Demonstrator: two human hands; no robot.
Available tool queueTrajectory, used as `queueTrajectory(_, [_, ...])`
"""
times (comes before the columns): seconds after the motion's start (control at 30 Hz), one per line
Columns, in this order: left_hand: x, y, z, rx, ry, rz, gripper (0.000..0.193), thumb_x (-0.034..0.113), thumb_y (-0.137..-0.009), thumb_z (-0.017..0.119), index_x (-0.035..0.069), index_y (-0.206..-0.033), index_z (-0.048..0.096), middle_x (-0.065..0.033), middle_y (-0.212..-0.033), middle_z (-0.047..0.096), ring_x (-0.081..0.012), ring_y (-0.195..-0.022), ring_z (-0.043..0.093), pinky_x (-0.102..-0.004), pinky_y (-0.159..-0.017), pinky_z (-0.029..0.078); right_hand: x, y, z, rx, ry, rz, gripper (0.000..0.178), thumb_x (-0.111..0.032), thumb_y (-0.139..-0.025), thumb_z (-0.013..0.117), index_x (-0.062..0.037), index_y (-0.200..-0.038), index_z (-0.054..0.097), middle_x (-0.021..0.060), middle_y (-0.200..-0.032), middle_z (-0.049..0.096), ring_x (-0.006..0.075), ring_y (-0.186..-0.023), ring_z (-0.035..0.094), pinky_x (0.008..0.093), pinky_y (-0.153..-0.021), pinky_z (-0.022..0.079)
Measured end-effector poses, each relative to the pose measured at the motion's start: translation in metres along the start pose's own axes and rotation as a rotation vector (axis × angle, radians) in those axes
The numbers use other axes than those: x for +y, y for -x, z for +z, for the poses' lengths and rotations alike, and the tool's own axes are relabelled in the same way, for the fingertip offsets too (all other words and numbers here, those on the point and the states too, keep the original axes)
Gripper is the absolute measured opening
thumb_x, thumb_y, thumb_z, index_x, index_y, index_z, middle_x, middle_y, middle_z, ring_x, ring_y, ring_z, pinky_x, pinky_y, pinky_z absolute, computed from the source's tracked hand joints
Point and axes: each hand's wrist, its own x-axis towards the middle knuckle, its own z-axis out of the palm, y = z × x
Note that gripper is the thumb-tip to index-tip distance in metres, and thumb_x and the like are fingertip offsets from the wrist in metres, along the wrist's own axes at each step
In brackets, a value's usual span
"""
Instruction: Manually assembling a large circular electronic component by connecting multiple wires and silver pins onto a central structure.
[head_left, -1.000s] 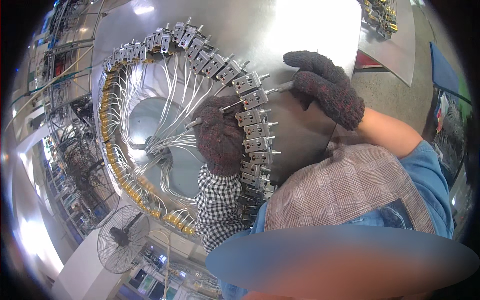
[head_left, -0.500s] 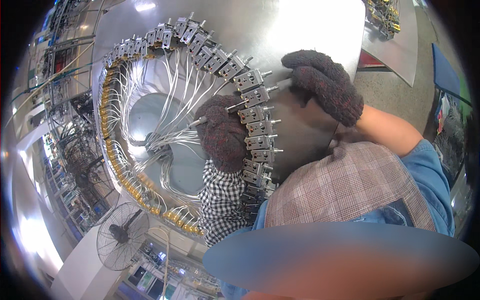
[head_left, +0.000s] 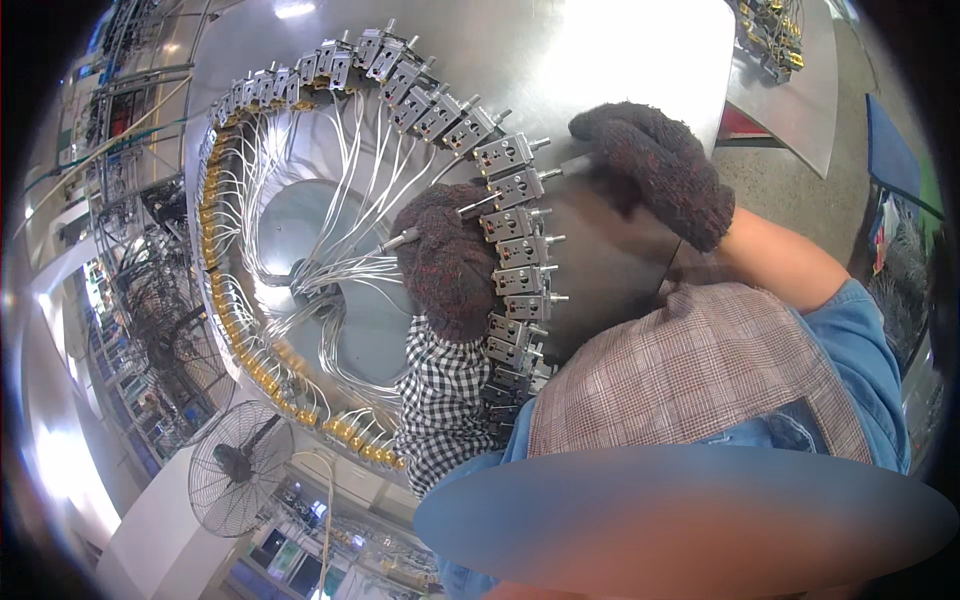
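A ring of small metal thermostats [head_left: 522, 220] with short shafts and thin silvery tubes [head_left: 345, 255] curves around the table. My left hand [head_left: 445, 260], in a dark knitted glove, is inside the ring on its right side. It is closed round a thin screwdriver [head_left: 478, 204], whose blade points at one thermostat [head_left: 520, 187]; a metal end [head_left: 400, 240] sticks out on the other side. Outside the ring, my gloved right hand [head_left: 660, 165] is closed on a blurred grey rod-shaped piece [head_left: 577, 163] lined up with that thermostat's shaft. The glove hides the rest of the piece.
The thermostats stand on a shiny metal table [head_left: 480, 60] with a round grey disc [head_left: 370, 340] in the ring's middle. Brass-coloured parts [head_left: 215, 230] line its left side. Another table [head_left: 800, 110] at the far right bears wired parts. A fan [head_left: 235, 465] stands lower left.
The ring of thermostats and my left hand appear slightly shifted to the right in the picture. My right hand has turned a little, its fingers still curled round the grey piece.
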Motion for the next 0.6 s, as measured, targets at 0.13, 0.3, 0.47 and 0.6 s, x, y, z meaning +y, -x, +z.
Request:
queueTrajectory(0.13, [0.0, -0.002, 0.006, -0.017, 0.078, -0.01, 0.02, 0.015, -0.085, 0.052, -0.003, -0.094, 0.053, -0.0129, -0.087, 0.058, -0.0171, -0.074, 0.055, -0.027, -0.066, 0.046, 0.008, -0.005, 0.007, 0.163, -0.223, -0.097, 0.028, -0.022, -0.087, 0.052, -0.0043, -0.109, 0.057, 0.0089, -0.085, 0.06, 0.0116, -0.064, 0.058, 0.0242, -0.054, 0.05])
queueTrajectory(0.3, [0.007, -0.002, 0.006, -0.03, -0.209, -0.026, 0.025, 0.019, -0.085, 0.052, -0.005, -0.091, 0.054, -0.0129, -0.086, 0.057, -0.0182, -0.077, 0.055, -0.0279, -0.071, 0.045, -0.011, -0.003, 0.002, 0.124, -0.097, 0.215, 0.028, -0.024, -0.088, 0.05, -0.0042, -0.107, 0.059, 0.0084, -0.082, 0.059, 0.0102, -0.062, 0.058, 0.0211, -0.051, 0.049])
queueTrajectory(0.47, [0.0, -0.003, 0.008, -0.001, -0.339, 0.109, 0.025, 0.019, -0.085, 0.051, -0.006, -0.089, 0.054, -0.013, -0.084, 0.056, -0.0187, -0.077, 0.055, -0.0283, -0.071, 0.044, -0.008, -0.006, 0.002, 0.085, -0.067, 0.113, 0.027, -0.027, -0.087, 0.052, -0.0061, -0.102, 0.06, 0.0045, -0.07, 0.058, 0.0092, -0.051, 0.054, 0.0215, -0.044, 0.047])
queueTrajectory(0.6, [0.004, -0.004, 0.003, -0.049, -0.297, 0.016, 0.025, 0.018, -0.085, 0.051, -0.006, -0.092, 0.052, -0.0143, -0.087, 0.056, -0.0192, -0.08, 0.055, -0.0288, -0.072, 0.045, 0.001, -0.004, 0.0, 0.089, 0.087, -0.15, 0.028, -0.029, -0.087, 0.053, -0.0065, -0.102, 0.06, 0.0049, -0.069, 0.058, 0.0093, -0.052, 0.054, 0.0227, -0.045, 0.047])
